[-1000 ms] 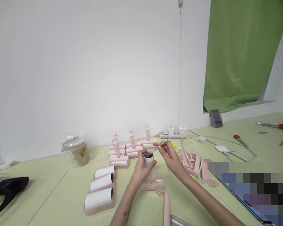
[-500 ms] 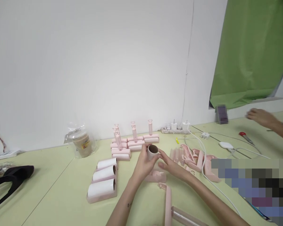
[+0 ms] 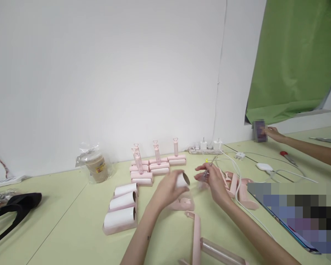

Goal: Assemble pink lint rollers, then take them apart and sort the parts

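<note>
My left hand is closed around a white paper roll with a brown cardboard core, a lint roller refill by its look, tilted with its open end to the right. My right hand is apart from the roll, its fingers pinching what looks like thin, crumpled clear plastic film. Below the hands lie a pink roller part and a pink lint roller handle with a clear tube. Three white rolls rest in pink covers to the left.
Several assembled pink lint rollers stand near the wall. A bagged cup is farther left. Pink parts, white cables and a power strip lie right. Another person's hand touches a blurred upright object.
My right hand has pulled away from the roll to the right, with film-like material in its fingers. The roll has tipped sideways in my left hand. The other person's hand has moved left.
</note>
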Demonstrator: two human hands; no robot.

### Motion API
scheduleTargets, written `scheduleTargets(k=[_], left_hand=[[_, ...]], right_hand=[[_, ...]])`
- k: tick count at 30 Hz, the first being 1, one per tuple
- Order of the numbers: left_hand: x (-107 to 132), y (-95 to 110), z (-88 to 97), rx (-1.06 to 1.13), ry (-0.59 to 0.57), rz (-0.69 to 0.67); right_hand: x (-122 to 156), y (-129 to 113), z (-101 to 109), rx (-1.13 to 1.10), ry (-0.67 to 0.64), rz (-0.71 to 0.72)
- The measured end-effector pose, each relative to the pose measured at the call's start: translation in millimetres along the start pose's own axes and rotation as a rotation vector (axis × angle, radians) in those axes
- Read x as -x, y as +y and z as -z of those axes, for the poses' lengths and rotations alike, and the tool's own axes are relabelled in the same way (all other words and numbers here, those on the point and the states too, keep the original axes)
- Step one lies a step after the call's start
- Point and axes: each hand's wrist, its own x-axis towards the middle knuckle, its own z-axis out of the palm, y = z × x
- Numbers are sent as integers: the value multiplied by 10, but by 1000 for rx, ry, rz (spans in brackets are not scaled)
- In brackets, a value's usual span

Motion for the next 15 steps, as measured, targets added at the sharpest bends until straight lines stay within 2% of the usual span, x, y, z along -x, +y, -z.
scheduleTargets(k=[2, 5, 8, 10, 12, 15], left_hand=[[14, -103, -139, -109, -213, -35], [60, -173, -315, -146, -302, -49], [108, -160, -391, -197, -313, -42], [118, -136, -380, -234, -301, -35], [114, -113, -312, -259, -279, -26], [164, -61, -103, -271, -216, 15]], right_hand=[[-34, -62, 87, -35, 76, 5], [-46, -112, 143, -66, 109, 13], [-36, -118, 133, -77, 73, 12], [-19, -114, 108, -74, 27, 12], [6, -112, 73, -59, -27, 9], [51, -122, 18, -2, -136, -3]])
